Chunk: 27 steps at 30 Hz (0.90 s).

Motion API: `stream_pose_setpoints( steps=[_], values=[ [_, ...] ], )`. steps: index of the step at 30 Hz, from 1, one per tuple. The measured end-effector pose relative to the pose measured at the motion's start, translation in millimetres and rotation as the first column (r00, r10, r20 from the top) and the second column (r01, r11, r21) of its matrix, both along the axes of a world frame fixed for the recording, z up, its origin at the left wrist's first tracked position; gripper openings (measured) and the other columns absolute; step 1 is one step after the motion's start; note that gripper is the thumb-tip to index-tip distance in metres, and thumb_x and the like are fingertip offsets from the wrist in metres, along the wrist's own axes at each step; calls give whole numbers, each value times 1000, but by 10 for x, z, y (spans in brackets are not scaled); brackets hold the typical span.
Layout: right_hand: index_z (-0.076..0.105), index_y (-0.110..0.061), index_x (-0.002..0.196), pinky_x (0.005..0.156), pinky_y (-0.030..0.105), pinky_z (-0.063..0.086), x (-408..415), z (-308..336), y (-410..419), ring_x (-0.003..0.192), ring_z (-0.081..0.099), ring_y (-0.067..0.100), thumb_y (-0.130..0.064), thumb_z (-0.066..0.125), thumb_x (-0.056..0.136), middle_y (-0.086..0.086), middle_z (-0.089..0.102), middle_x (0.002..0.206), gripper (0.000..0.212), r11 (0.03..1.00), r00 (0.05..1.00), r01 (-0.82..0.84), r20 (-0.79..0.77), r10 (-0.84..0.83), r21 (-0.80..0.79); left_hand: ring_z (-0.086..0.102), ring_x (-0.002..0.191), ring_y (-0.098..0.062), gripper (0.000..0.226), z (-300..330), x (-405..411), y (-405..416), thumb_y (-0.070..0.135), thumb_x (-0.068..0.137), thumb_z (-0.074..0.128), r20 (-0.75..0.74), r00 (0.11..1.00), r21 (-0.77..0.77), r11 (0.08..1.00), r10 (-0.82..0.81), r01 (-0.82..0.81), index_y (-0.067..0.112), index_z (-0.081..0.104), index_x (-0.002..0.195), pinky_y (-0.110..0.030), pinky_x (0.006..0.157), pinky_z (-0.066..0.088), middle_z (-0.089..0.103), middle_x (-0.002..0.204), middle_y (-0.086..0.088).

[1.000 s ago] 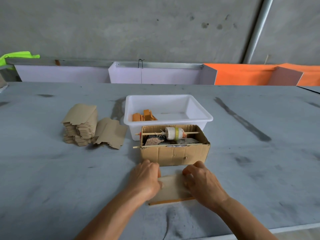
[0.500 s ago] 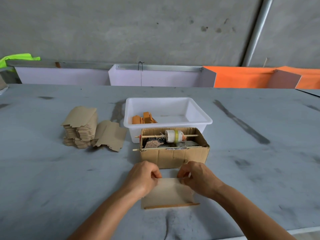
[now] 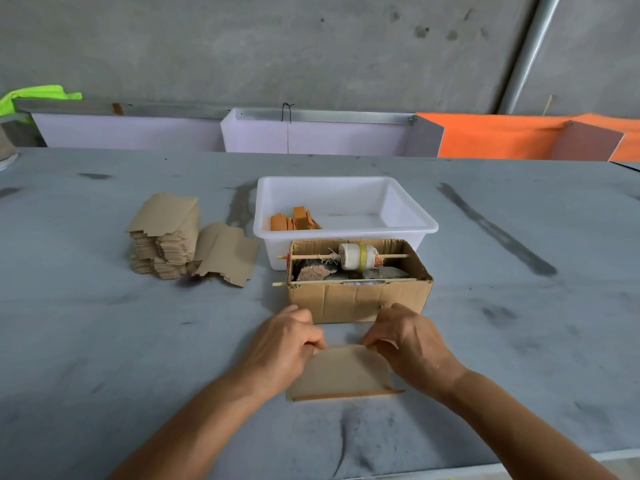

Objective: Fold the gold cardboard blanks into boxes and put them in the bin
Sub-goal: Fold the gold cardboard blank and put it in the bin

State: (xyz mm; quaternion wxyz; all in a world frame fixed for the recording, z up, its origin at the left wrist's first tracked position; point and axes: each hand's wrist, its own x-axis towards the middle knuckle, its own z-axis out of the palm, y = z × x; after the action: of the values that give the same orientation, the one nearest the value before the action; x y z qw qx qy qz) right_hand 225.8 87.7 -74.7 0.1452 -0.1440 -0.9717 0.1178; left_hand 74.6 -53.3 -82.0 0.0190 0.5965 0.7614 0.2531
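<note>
A stack (image 3: 164,237) of brown blanks stands far left on the grey table (image 3: 104,358), a loose blank (image 3: 227,254) leaning beside it; further right the white bin (image 3: 346,202) holds a few gold boxes (image 3: 294,220); just in front, an open carton (image 3: 358,296) carries a spool (image 3: 358,255) on a stick; nearest, the left hand (image 3: 284,344) pinches the blank (image 3: 341,372) at its far left corner, the right hand (image 3: 408,344) pinches the far right corner; the blank's near edge rests on the table.
</note>
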Motion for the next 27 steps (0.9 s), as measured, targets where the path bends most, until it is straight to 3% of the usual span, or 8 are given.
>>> stream_pose_setpoints(
  steps=[3, 8, 13, 15, 17, 20, 22, 27],
  values=[
    [72, -15, 62, 41, 29, 44, 47, -6, -51, 60, 56, 22, 6, 80, 58, 1, 59, 61, 23, 966, 995, -72, -43, 85, 247, 57, 62, -22, 18, 89, 64, -53, -8, 63, 74, -238, 963, 7, 991, -125, 130, 11, 74, 63, -21, 47, 44, 55, 60, -4],
    [60, -18, 49, 46, 26, 40, 50, 46, -131, 57, 53, 19, -4, 79, 57, -2, 54, 59, 24, 849, 987, -158, 77, 138, 503, 54, 55, -14, 22, 223, 200, -71, 12, 50, 77, -567, 791, -189, 971, -230, 148, 18, 57, 43, -20, 47, 37, 48, 53, 4],
    [67, -24, 58, 52, 24, 40, 103, 43, -175, 65, 54, 15, -19, 78, 66, -6, 55, 63, 15, 850, 980, -171, 179, 92, 498, 56, 60, -9, 30, 178, 296, -100, 27, 48, 89, -607, 754, -329, 943, -250, 47, 21, 60, 44, -19, 49, 39, 50, 54, 10],
    [70, -23, 77, 62, 27, 38, 99, 40, -232, 79, 52, 18, -14, 64, 77, -2, 58, 77, 11, 878, 974, -135, 225, 32, 459, 57, 69, -10, 21, 186, 332, -123, 27, 58, 85, -577, 787, -330, 944, -221, 23, 21, 66, 53, -21, 53, 40, 55, 64, 8],
    [65, -19, 100, 73, 30, 34, 105, -28, -242, 94, 44, 23, -5, 44, 85, 3, 55, 96, 29, 906, 962, -75, 268, -43, 416, 52, 95, -19, 7, 174, 351, -114, 12, 85, 62, -475, 874, -316, 947, -108, -54, 14, 68, 87, -29, 68, 35, 55, 91, -1],
    [71, -23, 86, 59, 28, 42, 87, 9, -311, 73, 54, 20, -7, 69, 63, 0, 58, 72, 28, 924, 983, -26, 178, -45, 381, 39, 108, -26, 43, 82, 386, -55, -3, 91, 38, -436, 900, -286, 951, -22, -115, 14, 47, 129, -33, 76, 27, 44, 109, -7],
    [73, -28, 75, 47, 25, 41, 87, -5, -327, 58, 53, 16, -10, 78, 46, -4, 54, 58, 35, 916, 990, -40, 137, -16, 398, 36, 108, -26, 42, 86, 451, -23, 5, 97, 33, -425, 905, -297, 945, -5, -135, 17, 41, 136, -34, 74, 23, 41, 112, -8],
    [75, -28, 75, 46, 26, 45, 149, -42, -219, 60, 55, 16, -8, 71, 60, -3, 56, 65, 24, 921, 996, -22, 85, -12, 390, 36, 109, -23, 37, 21, 396, -54, 22, 105, 23, -431, 902, -291, 943, 25, -165, 17, 49, 130, -32, 74, 19, 39, 112, -3]
  ],
)
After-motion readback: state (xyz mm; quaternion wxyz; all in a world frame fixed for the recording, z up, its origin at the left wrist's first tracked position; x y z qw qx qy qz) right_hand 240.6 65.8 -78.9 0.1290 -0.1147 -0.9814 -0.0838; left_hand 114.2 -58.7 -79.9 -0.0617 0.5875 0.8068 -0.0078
